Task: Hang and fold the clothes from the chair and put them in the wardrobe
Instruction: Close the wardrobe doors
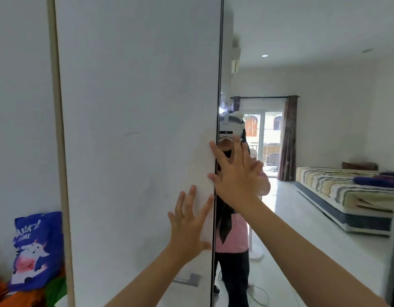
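Two hands, left (187,220) and right (233,173), fingers spread flat, holding nothing, at the wardrobe door's (136,129) dark edge, mirror (313,129) beside.

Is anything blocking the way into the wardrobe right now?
Yes. The white wardrobe door panel and the mirrored door beside it cover the front. The left hand lies flat on the white panel; the right hand is spread at the seam. No clothes are visible.
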{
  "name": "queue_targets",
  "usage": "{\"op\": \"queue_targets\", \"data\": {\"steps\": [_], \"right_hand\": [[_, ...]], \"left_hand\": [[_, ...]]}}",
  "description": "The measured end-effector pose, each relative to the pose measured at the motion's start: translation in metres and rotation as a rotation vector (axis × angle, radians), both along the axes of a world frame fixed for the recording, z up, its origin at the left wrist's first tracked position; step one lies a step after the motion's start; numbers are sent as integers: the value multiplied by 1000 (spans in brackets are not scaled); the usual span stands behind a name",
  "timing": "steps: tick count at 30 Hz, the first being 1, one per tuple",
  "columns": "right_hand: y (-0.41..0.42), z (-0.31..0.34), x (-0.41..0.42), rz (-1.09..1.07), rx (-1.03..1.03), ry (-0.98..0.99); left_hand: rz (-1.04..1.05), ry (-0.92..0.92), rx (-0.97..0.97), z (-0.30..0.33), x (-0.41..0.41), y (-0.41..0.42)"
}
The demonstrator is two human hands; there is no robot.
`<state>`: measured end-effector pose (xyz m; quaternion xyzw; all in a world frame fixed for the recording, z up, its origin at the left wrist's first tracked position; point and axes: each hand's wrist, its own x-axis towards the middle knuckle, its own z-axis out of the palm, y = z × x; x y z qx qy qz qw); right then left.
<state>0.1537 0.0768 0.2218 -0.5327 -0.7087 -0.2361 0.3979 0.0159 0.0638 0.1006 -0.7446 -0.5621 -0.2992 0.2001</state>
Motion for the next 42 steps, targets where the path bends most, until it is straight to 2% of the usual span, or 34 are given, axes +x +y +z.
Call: {"op": "queue_targets", "data": {"steps": [6, 10, 14, 27, 32, 36, 42], "right_hand": [[14, -6, -7, -17, 5, 65], [23, -11, -9, 8, 109, 116], [24, -11, -10, -26, 124, 116], [7, -9, -2, -160, 132, -30], [-8, -8, 23, -73, 27, -122], [-48, -23, 58, 109, 52, 60], [-87, -75, 159, -120, 4, 168]], "left_hand": [[50, 15, 61, -9, 6, 30], [27, -12, 90, -8, 9, 34], [1, -10, 95, -8, 9, 31], [12, 33, 36, -6, 2, 18], [-104, -87, 71, -10, 15, 8], [-285, -171, 85, -19, 54, -8], [-646, -390, -51, -48, 161, -32]]}}
